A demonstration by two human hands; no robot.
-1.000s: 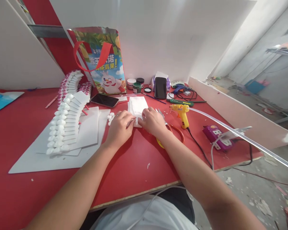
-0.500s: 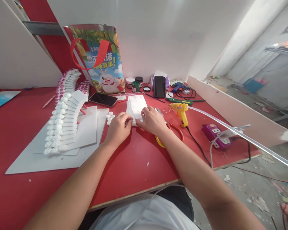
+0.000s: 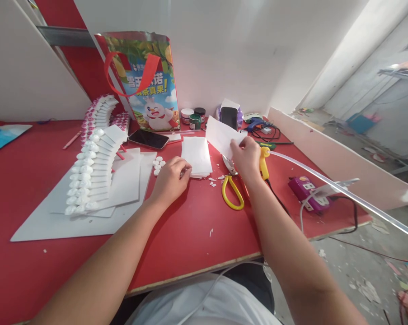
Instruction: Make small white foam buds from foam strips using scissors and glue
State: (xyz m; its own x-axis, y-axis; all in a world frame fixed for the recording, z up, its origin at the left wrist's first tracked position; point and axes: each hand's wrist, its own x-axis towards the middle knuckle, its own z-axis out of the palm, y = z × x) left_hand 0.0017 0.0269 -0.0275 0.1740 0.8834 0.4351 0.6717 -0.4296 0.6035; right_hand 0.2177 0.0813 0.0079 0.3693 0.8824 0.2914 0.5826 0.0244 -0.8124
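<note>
My right hand (image 3: 247, 156) pinches a white sheet (image 3: 220, 134) and holds it lifted and tilted above the red table (image 3: 190, 230). A stack of white sheets (image 3: 197, 155) lies flat on the table just left of it. My left hand (image 3: 170, 180) rests on the table with its fingers curled against the stack's near left corner. Yellow-handled scissors (image 3: 231, 189) lie below my right hand. A yellow glue gun (image 3: 264, 163) sits partly hidden behind that hand.
White foam boards (image 3: 88, 212) with a fan of white strips (image 3: 91, 176) lie at left. A printed bag (image 3: 146, 81), a phone (image 3: 148, 139), paint pots (image 3: 193, 118), a purple power strip (image 3: 307, 194) and a long clear tube (image 3: 342, 194) surround the work spot.
My right hand has lifted one white sheet off the stack and moved it up and to the right, uncovering the scissors. My left hand stays at the stack's corner.
</note>
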